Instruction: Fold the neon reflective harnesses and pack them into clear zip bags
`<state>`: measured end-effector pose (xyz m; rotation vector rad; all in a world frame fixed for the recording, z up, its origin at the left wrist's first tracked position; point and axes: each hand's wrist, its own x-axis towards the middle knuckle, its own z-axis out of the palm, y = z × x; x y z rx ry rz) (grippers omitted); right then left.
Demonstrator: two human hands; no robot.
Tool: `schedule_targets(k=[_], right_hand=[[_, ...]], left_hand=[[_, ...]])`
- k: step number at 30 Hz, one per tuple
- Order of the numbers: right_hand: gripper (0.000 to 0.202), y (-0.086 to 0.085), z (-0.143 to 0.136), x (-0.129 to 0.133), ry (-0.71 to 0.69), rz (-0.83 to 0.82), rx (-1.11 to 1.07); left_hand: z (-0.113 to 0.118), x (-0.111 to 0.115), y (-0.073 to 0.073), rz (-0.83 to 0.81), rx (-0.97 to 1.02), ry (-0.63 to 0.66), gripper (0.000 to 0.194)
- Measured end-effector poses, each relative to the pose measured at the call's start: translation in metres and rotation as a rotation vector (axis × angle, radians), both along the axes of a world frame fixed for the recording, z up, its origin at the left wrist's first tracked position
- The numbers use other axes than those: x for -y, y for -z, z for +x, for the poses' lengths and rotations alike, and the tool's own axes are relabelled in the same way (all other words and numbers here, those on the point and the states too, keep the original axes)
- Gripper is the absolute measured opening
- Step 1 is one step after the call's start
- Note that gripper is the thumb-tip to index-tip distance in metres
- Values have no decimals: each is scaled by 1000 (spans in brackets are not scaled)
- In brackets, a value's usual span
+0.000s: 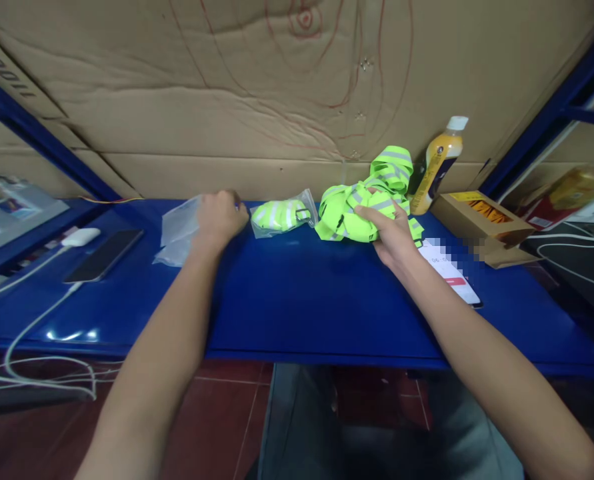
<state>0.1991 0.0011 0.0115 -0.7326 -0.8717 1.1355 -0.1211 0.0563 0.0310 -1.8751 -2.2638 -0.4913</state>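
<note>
My left hand [220, 217] rests on a small stack of clear plastic bags [177, 230] at the back of the blue shelf [301, 293], fingers curled over the bags' right edge. Just right of it lies one clear bag with a folded neon-green reflective strap inside [281, 215]. My right hand [389, 230] grips a loose pile of neon-green reflective straps [357, 207], thumb on top of the pile. More of the same straps [391, 167] are heaped behind it against the cardboard wall.
A yellow drink bottle [439, 163] leans at the back right beside an open cardboard box [481, 217]. A phone with a lit screen [451, 273] lies under my right wrist. At left lie a dark phone [104, 255], a white charger [79, 237] and cables.
</note>
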Motion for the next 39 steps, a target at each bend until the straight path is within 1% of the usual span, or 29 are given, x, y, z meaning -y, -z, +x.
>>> schedule_targets(k=[2,4,6,7,8,10,12,15,17,21,23,24,27,29,31,34,36,39], right_hand=[[61,1,0,0,1,0,5],[61,1,0,0,2,-7,10],[62,2,0,0,4,-15,19],[61,2,0,0,6,-18,25],[60,2,-1,0,7,-21,32],[58,3,0,0,3,-19,45],[56,3,0,0,0,-14,58],[57,2,0,1,-6,-14,65],[57,1,1,2,-4,-18,57],[58,0,2,1,5,-15,45],[59,-1,3,0,6,-16,24],[59,-2,4,0,3,-16,5],[60,-7,8,-2,-38,-10,-59],[61,-12,12,-2,-77,6,-89],[60,-16,16,-3,-112,31,-106],[58,-23,22,-3,-154,61,-110],[58,-25,25,-3,-161,54,-102],[56,-25,24,-2,-170,3,-104]], left_hand=[[-10,-4,8,-92,-60,-65,51],[-15,-8,16,-144,-95,-130,67],[-18,-12,22,-192,-83,-210,84],[-19,-13,24,-222,-67,-236,87],[-19,-15,25,-249,-52,-248,84],[-19,-16,25,-283,-36,-220,68],[-19,-15,23,-258,-38,-176,55],[-17,-11,18,-192,-39,-118,49],[-16,-8,14,-117,-8,-90,47],[-13,1,1,136,90,-50,49],[-7,7,-9,254,110,17,50],[-3,11,-14,318,135,74,50],[18,26,-27,501,270,303,46],[35,36,-30,578,325,461,41],[51,45,-30,628,293,615,34],[66,53,-24,620,142,795,25],[72,54,-20,605,37,869,19],[81,56,-15,605,-56,923,12]])
